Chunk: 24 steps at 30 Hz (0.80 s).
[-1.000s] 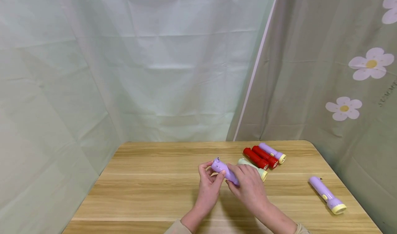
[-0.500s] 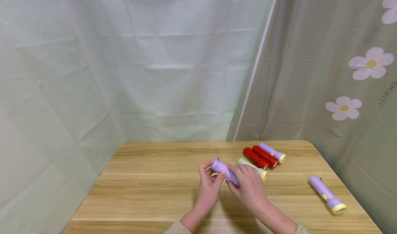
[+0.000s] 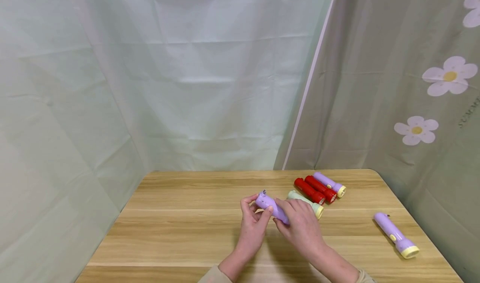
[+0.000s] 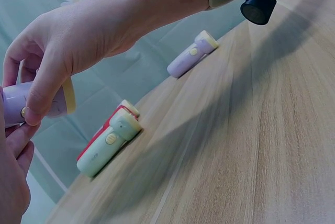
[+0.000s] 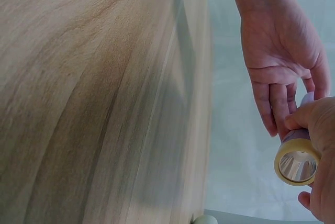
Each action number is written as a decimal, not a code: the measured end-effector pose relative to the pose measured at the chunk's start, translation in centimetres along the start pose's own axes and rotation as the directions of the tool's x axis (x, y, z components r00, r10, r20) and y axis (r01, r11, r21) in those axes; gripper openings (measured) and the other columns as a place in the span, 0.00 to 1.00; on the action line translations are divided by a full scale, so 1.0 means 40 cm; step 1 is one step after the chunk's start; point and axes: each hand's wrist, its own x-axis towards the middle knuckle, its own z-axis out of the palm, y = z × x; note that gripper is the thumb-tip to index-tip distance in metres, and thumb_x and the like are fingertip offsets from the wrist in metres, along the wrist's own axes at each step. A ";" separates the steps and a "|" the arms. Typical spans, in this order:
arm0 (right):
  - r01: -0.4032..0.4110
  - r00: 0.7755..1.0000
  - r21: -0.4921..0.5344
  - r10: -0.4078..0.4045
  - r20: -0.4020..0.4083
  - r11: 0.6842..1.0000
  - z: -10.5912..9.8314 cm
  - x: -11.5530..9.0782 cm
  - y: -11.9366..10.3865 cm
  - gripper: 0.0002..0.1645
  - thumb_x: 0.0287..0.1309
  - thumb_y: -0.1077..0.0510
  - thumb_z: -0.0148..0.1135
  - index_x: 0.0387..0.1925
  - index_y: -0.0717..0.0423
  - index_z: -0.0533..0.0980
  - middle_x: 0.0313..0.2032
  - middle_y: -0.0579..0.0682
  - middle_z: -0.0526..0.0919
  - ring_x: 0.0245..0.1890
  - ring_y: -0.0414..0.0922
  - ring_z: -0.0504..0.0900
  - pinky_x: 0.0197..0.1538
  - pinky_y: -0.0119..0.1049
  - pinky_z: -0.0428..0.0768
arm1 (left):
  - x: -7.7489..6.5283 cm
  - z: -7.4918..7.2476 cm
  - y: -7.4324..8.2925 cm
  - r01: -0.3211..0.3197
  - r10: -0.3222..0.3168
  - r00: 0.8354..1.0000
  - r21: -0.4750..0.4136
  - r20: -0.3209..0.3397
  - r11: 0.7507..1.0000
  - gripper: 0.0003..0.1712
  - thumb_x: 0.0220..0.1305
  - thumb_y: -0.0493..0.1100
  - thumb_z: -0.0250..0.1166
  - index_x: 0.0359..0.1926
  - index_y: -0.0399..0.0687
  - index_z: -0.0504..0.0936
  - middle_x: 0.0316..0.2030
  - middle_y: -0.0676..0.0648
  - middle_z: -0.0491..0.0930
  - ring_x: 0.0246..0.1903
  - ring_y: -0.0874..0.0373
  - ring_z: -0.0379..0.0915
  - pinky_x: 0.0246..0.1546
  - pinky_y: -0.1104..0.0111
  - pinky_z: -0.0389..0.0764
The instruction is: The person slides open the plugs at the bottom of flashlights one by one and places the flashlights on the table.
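A purple flashlight [image 3: 276, 210] with a yellow-rimmed head is held tilted above the table by both hands. My left hand [image 3: 252, 226] pinches its tail end, where a small dark metal bit stands up. My right hand [image 3: 302, 226] grips the head end, hiding most of it in the head view. In the left wrist view the right thumb [image 4: 41, 98] presses by the yellow button [image 4: 23, 112]. The right wrist view shows the lens [image 5: 297, 166] facing the camera, its reflector unlit, while the left fingers [image 5: 280, 103] lie along the barrel.
Behind the right hand lie a mint green flashlight [image 3: 313, 206], two red flashlights [image 3: 309, 191] and another purple flashlight [image 3: 329, 184]. One more purple flashlight [image 3: 396, 235] rests near the right edge of the wooden table [image 3: 180, 233]. Curtains [image 3: 217, 87] hang around the table.
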 end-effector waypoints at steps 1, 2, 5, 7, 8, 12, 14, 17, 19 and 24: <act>-0.001 1.000 0.000 0.001 0.000 1.000 0.000 0.000 0.000 0.31 0.39 0.60 0.81 0.51 0.54 0.83 0.37 0.46 0.82 0.38 0.48 0.78 0.43 0.47 0.78 | 0.000 0.000 0.001 0.000 0.000 1.000 -0.001 0.001 1.000 0.30 0.74 0.39 0.63 0.66 0.45 0.55 0.56 0.36 0.74 0.47 0.46 0.82 0.44 0.64 0.84; -0.003 1.000 0.000 0.003 0.001 1.000 0.000 0.000 0.000 0.31 0.39 0.60 0.81 0.51 0.54 0.83 0.37 0.46 0.82 0.38 0.48 0.78 0.43 0.47 0.78 | 0.000 0.000 0.001 0.000 0.000 1.000 -0.001 0.002 1.000 0.30 0.74 0.39 0.63 0.66 0.44 0.55 0.56 0.36 0.75 0.47 0.46 0.82 0.44 0.64 0.84; -0.003 1.000 0.000 0.003 0.002 1.000 0.000 -0.001 -0.001 0.31 0.39 0.60 0.81 0.51 0.54 0.83 0.38 0.46 0.82 0.38 0.48 0.78 0.43 0.47 0.78 | -0.001 0.000 0.000 -0.001 0.001 1.000 -0.004 0.001 1.000 0.30 0.74 0.39 0.63 0.66 0.44 0.55 0.56 0.36 0.75 0.47 0.46 0.82 0.44 0.64 0.84; -0.003 1.000 -0.001 0.003 0.001 1.000 0.000 -0.001 -0.001 0.31 0.39 0.60 0.81 0.51 0.54 0.83 0.38 0.46 0.82 0.38 0.48 0.78 0.43 0.48 0.78 | 0.000 -0.001 0.000 0.000 0.000 1.000 -0.003 0.001 1.000 0.30 0.74 0.40 0.63 0.66 0.44 0.55 0.56 0.36 0.75 0.47 0.46 0.82 0.45 0.63 0.84; -0.002 1.000 -0.001 0.002 0.001 1.000 0.000 -0.001 -0.001 0.31 0.39 0.60 0.81 0.51 0.54 0.83 0.38 0.46 0.82 0.38 0.48 0.78 0.43 0.47 0.78 | 0.000 -0.001 -0.001 0.001 -0.001 1.000 -0.001 0.001 1.000 0.30 0.74 0.40 0.63 0.66 0.45 0.55 0.56 0.36 0.75 0.47 0.46 0.81 0.45 0.63 0.84; -0.003 1.000 -0.003 0.003 0.002 1.000 0.000 -0.002 -0.001 0.31 0.39 0.60 0.81 0.51 0.53 0.83 0.38 0.46 0.82 0.38 0.48 0.79 0.43 0.48 0.78 | -0.001 -0.001 -0.002 0.007 -0.007 1.000 0.009 0.002 1.000 0.30 0.74 0.40 0.63 0.66 0.45 0.56 0.57 0.36 0.74 0.47 0.46 0.81 0.46 0.61 0.84; -0.005 1.000 -0.003 0.005 0.006 1.000 0.000 -0.003 -0.001 0.31 0.39 0.60 0.81 0.51 0.53 0.83 0.38 0.47 0.83 0.38 0.48 0.79 0.43 0.48 0.78 | -0.001 -0.001 -0.002 0.013 -0.013 1.000 0.013 0.001 1.000 0.30 0.74 0.40 0.63 0.66 0.46 0.56 0.57 0.36 0.74 0.47 0.46 0.81 0.46 0.61 0.84; -0.011 1.000 -0.002 0.011 0.013 1.000 0.000 -0.004 -0.001 0.32 0.40 0.60 0.81 0.52 0.53 0.83 0.39 0.47 0.83 0.39 0.49 0.79 0.44 0.48 0.78 | -0.002 0.000 -0.001 0.020 -0.020 1.000 0.010 0.000 1.000 0.30 0.74 0.40 0.64 0.66 0.46 0.56 0.57 0.36 0.74 0.47 0.46 0.81 0.45 0.62 0.84; -0.014 1.000 -0.001 0.014 0.018 1.000 -0.001 -0.005 -0.001 0.32 0.40 0.60 0.81 0.52 0.53 0.83 0.39 0.47 0.83 0.39 0.49 0.79 0.44 0.48 0.78 | -0.002 0.001 0.001 0.024 -0.024 1.000 0.007 0.000 1.000 0.30 0.73 0.40 0.64 0.66 0.47 0.56 0.57 0.36 0.74 0.47 0.47 0.81 0.45 0.64 0.83; -0.015 1.000 -0.004 0.016 0.024 1.000 0.001 -0.008 0.000 0.32 0.40 0.59 0.81 0.52 0.53 0.83 0.39 0.47 0.83 0.39 0.49 0.79 0.44 0.48 0.78 | -0.004 0.003 0.006 0.027 -0.027 1.000 0.001 -0.002 1.000 0.30 0.73 0.40 0.64 0.66 0.47 0.57 0.57 0.37 0.74 0.47 0.47 0.81 0.44 0.66 0.83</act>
